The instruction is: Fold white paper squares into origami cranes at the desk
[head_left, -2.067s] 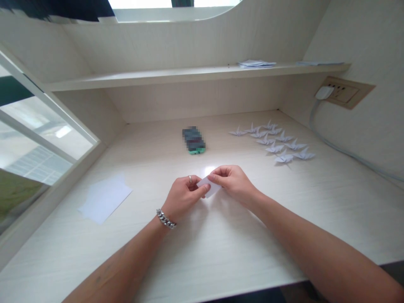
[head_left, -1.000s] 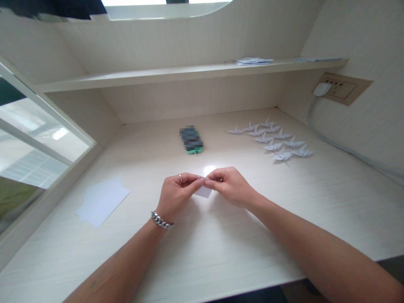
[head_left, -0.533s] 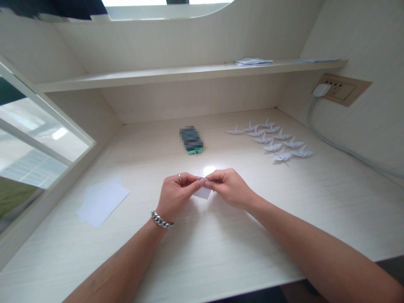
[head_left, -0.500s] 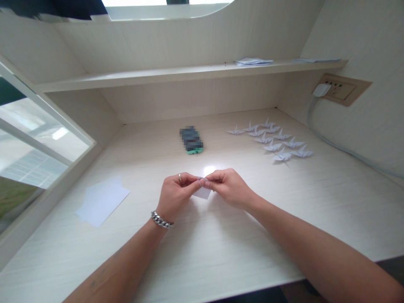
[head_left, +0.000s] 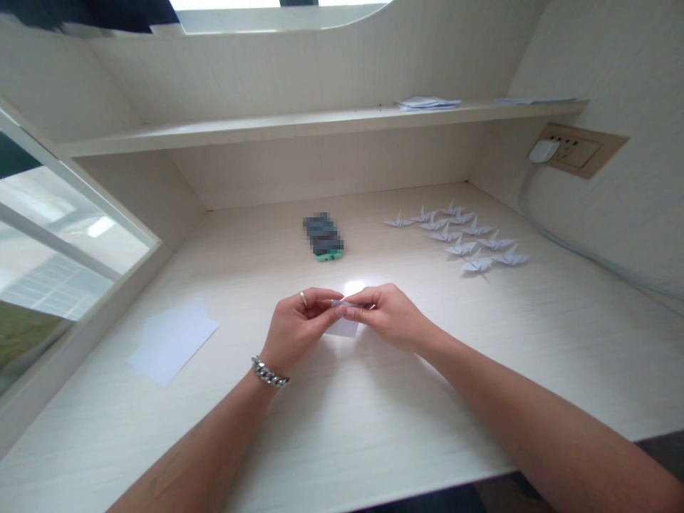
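Note:
Above the middle of the desk, a small piece of folded white paper (head_left: 343,328) is pinched between both hands. My left hand (head_left: 299,320), with a ring and a chain bracelet, grips its left side between thumb and fingers. On the right side, my right hand (head_left: 390,317) closes thumb and index finger on the same paper. The two thumbs nearly meet at its upper part. Fingers cover much of the paper, so its exact folds are hidden. Several white paper cranes (head_left: 462,246) stand grouped at the back right of the desk.
White paper sheets (head_left: 174,340) lie at the left on the desk (head_left: 342,442). A phone-like object (head_left: 328,255), blurred out with a green edge, lies behind my hands. Papers (head_left: 427,104) rest on the shelf (head_left: 267,128). A plugged-in cable (head_left: 577,249) runs along the right wall.
The fingers have shifted a little on the folded paper, and more of its upper edge shows between them. Both hands stay in nearly the same place.

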`<state>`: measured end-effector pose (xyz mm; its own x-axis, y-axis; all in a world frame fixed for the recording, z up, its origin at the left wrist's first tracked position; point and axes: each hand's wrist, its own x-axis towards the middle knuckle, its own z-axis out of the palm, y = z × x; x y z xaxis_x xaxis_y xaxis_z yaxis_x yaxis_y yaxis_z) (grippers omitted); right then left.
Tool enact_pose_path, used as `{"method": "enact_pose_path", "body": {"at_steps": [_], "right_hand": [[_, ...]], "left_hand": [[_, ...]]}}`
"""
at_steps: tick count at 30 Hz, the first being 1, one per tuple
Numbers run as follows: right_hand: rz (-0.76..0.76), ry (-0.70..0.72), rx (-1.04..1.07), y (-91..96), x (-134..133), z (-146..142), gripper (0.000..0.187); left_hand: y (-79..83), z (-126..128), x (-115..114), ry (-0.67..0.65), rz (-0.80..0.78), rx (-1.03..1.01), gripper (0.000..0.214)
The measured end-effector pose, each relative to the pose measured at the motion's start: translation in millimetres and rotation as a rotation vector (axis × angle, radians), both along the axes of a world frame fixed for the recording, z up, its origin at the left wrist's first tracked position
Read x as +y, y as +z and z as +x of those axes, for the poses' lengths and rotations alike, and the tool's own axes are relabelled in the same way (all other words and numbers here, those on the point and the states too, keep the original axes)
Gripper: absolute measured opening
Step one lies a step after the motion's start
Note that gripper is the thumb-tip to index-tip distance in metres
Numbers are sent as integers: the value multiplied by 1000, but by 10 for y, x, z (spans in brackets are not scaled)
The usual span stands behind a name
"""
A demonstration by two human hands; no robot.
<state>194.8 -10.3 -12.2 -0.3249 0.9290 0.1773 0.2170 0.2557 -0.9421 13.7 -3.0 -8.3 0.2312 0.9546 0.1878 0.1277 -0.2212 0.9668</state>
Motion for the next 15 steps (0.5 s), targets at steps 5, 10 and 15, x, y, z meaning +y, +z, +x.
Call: {"method": "enact_pose_path", "body": {"at_steps": [5, 10, 15], "right_hand": [[44, 8, 11, 16, -9, -9, 20], [22, -96, 115, -46, -17, -48, 17], [19, -150, 192, -63, -15, -63, 13]], "left_hand": [[-24, -7, 16, 33, 15, 40, 22], [-26, -10, 23, 32, 16, 13, 22], [2, 8, 7, 9, 29, -10, 21]]}}
